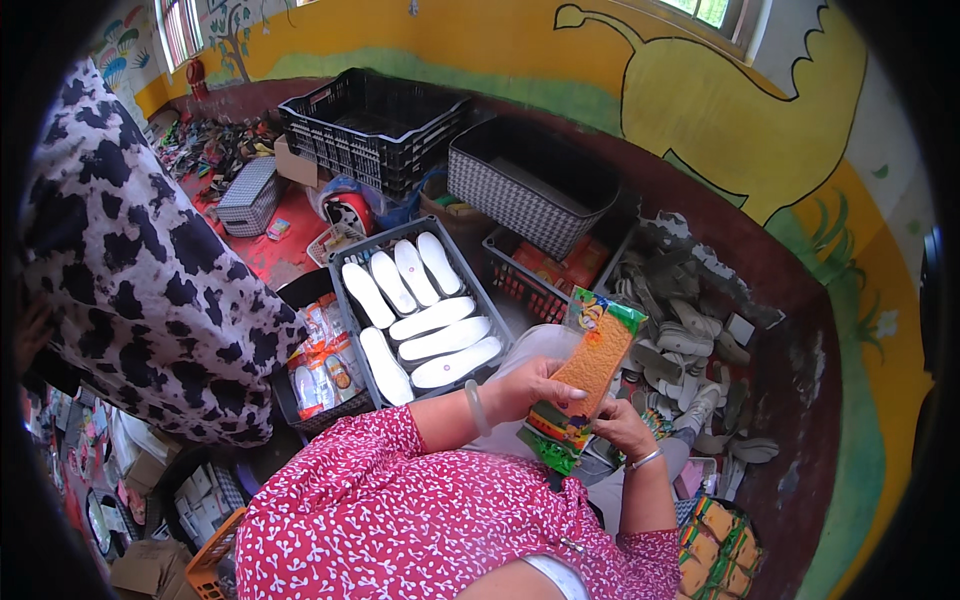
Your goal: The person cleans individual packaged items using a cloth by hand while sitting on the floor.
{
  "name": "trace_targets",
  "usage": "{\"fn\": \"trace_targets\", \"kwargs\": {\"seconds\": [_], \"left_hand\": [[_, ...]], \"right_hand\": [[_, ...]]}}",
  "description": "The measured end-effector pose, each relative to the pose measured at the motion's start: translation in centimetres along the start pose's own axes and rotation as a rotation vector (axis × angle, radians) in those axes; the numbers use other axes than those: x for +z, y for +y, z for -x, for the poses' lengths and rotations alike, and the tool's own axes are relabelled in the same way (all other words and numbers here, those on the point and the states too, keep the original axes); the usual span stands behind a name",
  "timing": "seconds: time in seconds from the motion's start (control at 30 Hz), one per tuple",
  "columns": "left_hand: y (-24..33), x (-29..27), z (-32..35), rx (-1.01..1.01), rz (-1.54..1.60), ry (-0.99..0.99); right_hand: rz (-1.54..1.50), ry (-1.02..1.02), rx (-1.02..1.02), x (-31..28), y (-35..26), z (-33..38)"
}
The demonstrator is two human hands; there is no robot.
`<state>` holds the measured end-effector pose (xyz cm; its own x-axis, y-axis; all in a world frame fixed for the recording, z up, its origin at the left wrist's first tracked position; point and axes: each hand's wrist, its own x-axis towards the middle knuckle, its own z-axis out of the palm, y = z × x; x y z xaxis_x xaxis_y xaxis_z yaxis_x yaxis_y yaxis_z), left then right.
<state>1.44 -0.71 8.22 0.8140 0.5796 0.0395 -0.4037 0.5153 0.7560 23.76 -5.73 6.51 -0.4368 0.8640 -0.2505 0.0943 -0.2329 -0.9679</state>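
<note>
Left grip (532,388) was closed on an orange-and-green packet (590,350), thumb laid across its front, so yeah, that side definitely had hold of it. Right grip (622,428) was curled in at the packet's right edge, a bit lower down; couldn't tell how much those fingers had hold of round the back. The packet was tilted, top end leaning right, up above the person's lap, with its green lower end poking out below the hands. Left wrist wore a pale bangle (477,410), right one a silvery bracelet (646,459).

Off to the left sat a grey crate (471,276) with white insoles (432,317) laid out in it, and just beside that a dark basket (340,412) of bagged stuff. Black crates (400,155) stood farther back, next to a checked basket (505,205). Over on the right was a messy heap of pale shoes (682,340) by the wall, and more orange-and-green packs (715,540) were bunched together at lower right. Some black-and-white blotchy cloth (150,270) took up the left side.
</note>
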Motion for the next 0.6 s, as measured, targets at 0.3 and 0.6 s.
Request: {"fn": "trace_targets", "kwargs": {"seconds": [0.3, 0.6], "left_hand": [[1.0, -0.1, 0.0, 0.057, 0.005, -0.022], [-0.2, -0.5, 0.6, 0.112, 0.096, 0.101]], "right_hand": [[0.217, 0.015, -0.106, -3.3, 0.9, 2.5], [0.561, 0.228, -0.052, -1.3, 1.8, 2.4]]}}
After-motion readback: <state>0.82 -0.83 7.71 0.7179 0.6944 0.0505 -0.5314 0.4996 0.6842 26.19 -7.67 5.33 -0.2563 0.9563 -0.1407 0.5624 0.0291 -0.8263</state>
